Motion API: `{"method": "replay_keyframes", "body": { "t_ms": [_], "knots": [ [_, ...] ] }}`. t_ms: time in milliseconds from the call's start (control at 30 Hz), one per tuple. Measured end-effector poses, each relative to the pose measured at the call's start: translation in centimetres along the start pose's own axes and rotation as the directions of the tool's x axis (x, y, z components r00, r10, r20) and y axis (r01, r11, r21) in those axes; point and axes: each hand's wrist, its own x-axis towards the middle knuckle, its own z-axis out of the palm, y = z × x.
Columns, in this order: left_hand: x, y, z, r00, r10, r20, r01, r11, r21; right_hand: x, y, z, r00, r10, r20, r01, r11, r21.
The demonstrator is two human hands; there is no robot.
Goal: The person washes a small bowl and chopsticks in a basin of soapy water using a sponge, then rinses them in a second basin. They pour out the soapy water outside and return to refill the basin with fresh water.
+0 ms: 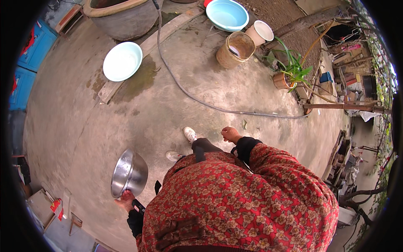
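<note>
A stainless steel basin, tilted on its side, is held by its rim in my left hand at the lower left. My right hand hangs in front of my body with curled fingers; whether something small is between them cannot be told. A pale blue-white basin rests partly on a concrete strip at the upper left. Farther off, a light blue basin stands on a thin-legged stand, beside a dirty plastic bucket and a whitish bucket.
A grey hose curves across the concrete floor in front of my shoes. A large earthen vat stands at the top left. A potted plant sits at the right, near a wooden post. Blue doors line the left.
</note>
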Motion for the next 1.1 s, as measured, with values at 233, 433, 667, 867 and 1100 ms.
{"method": "replay_keyframes", "body": {
  "t_ms": [233, 433, 667, 867, 1100],
  "knots": [
    [1.0, -1.3, -1.3, 0.999, -0.042, 0.013, 0.041, 0.996, 0.08, 1.2, 0.4, -1.4, 0.998, 0.021, 0.063, -0.02, 0.999, -0.028],
    [-0.2, -2.1, -2.7, 0.988, 0.083, -0.129, -0.069, 0.991, 0.111, 1.5, 0.2, -1.9, 0.998, 0.018, 0.057, -0.018, 1.0, -0.008],
    [-1.9, -2.7, -3.1, 0.973, 0.178, -0.145, -0.16, 0.979, 0.125, 1.9, 0.7, -2.6, 0.998, 0.022, 0.065, -0.02, 0.999, -0.039],
    [-2.2, -3.0, -2.7, 0.979, 0.13, -0.16, -0.107, 0.984, 0.141, 2.3, 1.2, -3.0, 0.997, 0.031, 0.074, -0.028, 0.999, -0.036],
    [-2.2, -3.7, -2.2, 0.99, 0.055, -0.13, -0.041, 0.993, 0.108, 2.6, 2.1, -3.6, 0.996, 0.027, 0.081, -0.025, 0.999, -0.02]
  ]
}}
